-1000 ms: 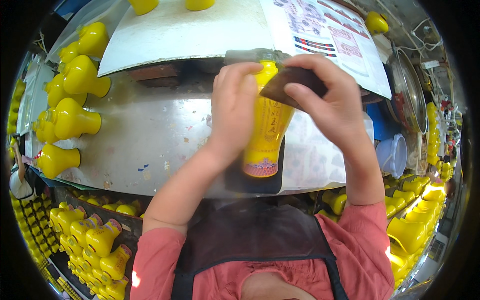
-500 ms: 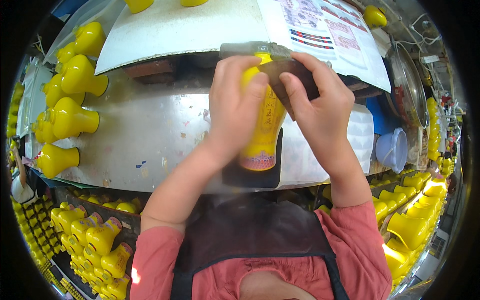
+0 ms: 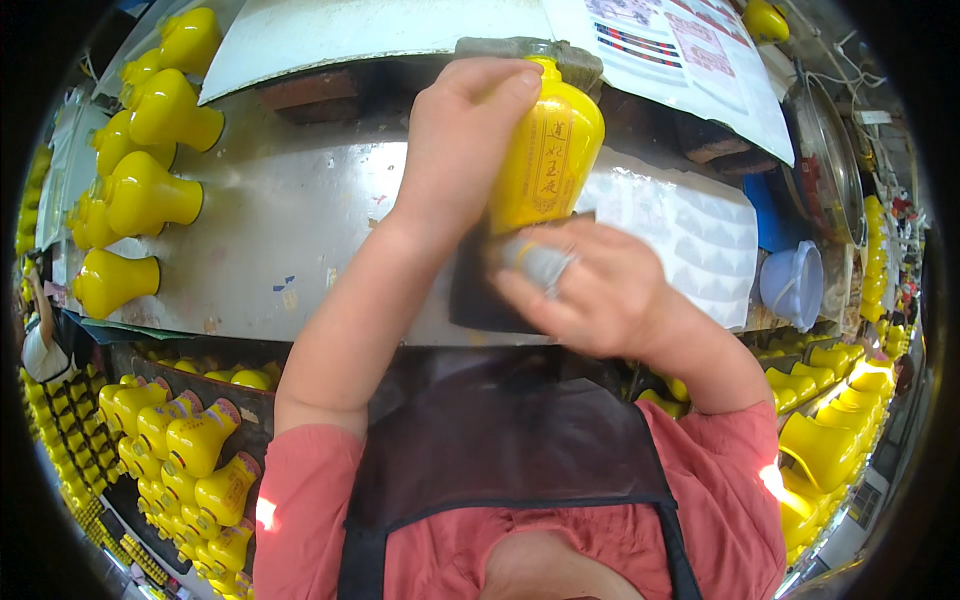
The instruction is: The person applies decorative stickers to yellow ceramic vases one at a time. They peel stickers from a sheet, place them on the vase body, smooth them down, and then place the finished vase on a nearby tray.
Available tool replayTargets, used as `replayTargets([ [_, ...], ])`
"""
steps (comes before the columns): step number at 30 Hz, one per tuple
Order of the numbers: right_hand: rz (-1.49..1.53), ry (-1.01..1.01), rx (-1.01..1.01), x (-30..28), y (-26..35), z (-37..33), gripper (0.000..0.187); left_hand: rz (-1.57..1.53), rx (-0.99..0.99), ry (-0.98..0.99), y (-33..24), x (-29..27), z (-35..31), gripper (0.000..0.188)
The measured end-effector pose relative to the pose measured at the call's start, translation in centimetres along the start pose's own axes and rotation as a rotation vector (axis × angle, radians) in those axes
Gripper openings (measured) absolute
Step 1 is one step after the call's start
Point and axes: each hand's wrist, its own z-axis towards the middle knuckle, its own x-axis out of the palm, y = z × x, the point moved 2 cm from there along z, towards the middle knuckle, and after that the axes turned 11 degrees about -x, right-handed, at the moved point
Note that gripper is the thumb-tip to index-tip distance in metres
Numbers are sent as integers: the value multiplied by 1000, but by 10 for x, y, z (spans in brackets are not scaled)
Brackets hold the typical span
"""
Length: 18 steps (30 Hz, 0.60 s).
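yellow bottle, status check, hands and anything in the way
Left hand gripping yellow bottle at its neck and shoulder. Right hand at the bottle's base, pressing a dark pad. More yellow bottles lie left on the bench, apart.

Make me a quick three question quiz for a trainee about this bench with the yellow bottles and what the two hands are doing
1. True or false: the left hand grips the yellow bottle near its top.
2. What does the right hand press against the bottle's lower end?
A. a dark pad
B. a blue cup
C. a printed sheet
3. Fill in: a row of yellow bottles lies on the metal bench to the person's ____.

Key
1. True.
2. A, the dark pad sits under the right fingers at the bottle's base.
3. Left.
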Motion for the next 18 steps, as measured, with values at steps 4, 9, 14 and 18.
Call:
replayTargets([
  [4,-128,161,117,-4,10,14,30,-86,-33,56,-6,1,-1,25],
  [9,76,371,-32,12,26,35,16,153,1,47,-12,1,-3,34],
  [14,-53,0,263,5,11,5,20,174,23,5,-8,4,2,30],
  [18,215,41,174,-2,10,-10,20,111,10,-29,-1,6,5,25],
])
